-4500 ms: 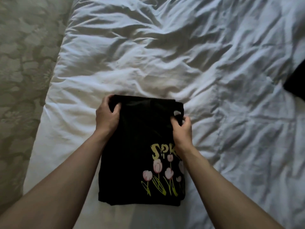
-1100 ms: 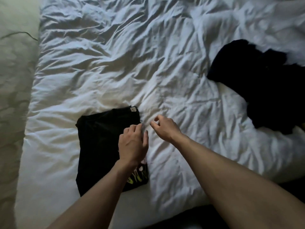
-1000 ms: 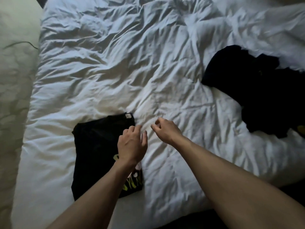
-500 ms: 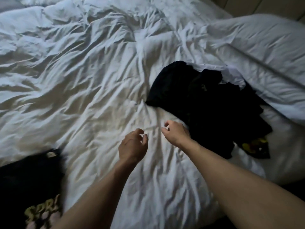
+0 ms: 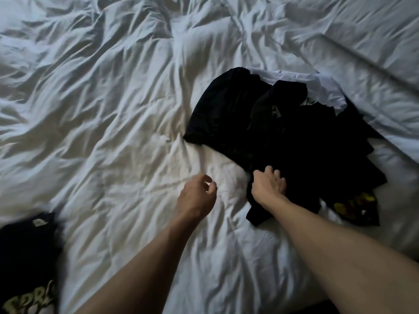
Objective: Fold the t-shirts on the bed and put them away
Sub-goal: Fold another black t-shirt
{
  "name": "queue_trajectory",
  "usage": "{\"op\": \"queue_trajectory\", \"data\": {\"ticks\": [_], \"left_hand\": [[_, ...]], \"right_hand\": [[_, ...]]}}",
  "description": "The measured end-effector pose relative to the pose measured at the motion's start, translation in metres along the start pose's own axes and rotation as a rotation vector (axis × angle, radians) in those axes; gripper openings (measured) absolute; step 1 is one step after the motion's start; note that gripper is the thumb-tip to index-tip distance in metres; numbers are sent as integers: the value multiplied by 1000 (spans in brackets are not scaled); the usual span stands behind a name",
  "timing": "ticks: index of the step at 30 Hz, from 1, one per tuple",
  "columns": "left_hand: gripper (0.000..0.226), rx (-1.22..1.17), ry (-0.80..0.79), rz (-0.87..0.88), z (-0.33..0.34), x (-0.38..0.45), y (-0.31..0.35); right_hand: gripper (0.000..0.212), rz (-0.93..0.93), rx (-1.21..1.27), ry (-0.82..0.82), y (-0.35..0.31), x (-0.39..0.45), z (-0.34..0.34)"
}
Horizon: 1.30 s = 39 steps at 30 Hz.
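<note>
Lying crumpled on the right of the white bed (image 5: 113, 109), the black pile (image 5: 283, 137) of t-shirts shows a yellow print at its near edge. The right hand (image 5: 268, 186) grasps the pile's near edge; the left hand (image 5: 196, 198) hovers loosely curled, holding nothing. A folded shirt (image 5: 25, 257), black with pale lettering, lies at the lower left.

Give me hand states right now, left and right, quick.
Left hand: open, fingers loosely curled, holding nothing, above the white duvet.
Right hand: on the pile of black t-shirts; grip cannot be told.
</note>
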<state>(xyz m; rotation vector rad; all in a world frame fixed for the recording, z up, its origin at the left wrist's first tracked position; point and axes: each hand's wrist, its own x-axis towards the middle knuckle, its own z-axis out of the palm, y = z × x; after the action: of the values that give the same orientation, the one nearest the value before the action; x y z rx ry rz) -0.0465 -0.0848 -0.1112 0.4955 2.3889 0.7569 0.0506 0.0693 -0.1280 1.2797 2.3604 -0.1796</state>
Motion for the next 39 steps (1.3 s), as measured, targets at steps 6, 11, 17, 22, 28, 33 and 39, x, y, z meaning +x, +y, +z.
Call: {"op": "queue_trajectory", "data": {"ticks": [6, 11, 17, 22, 28, 33, 39], "left_hand": [[25, -143, -42, -29, 6, -2, 18], [50, -607, -208, -231, -1, 1, 27], [25, -572, -418, -191, -17, 5, 23], [24, -265, -412, -204, -11, -4, 15], [32, 29, -244, -152, -11, 5, 5], [31, 317, -402, -139, -19, -3, -36], [22, 521, -444, -57, -14, -14, -50]], "right_hand": [[12, -267, 527, 73, -16, -32, -24], [10, -354, 824, -6, -39, -72, -41], [29, -597, 614, -373, -52, -105, -26], [22, -528, 701, -671, -43, -94, -36], [24, -374, 973, -604, -35, -68, -27], [50, -147, 482, 25, -18, -30, -16], [26, -238, 121, -111, -5, -35, 3]]}}
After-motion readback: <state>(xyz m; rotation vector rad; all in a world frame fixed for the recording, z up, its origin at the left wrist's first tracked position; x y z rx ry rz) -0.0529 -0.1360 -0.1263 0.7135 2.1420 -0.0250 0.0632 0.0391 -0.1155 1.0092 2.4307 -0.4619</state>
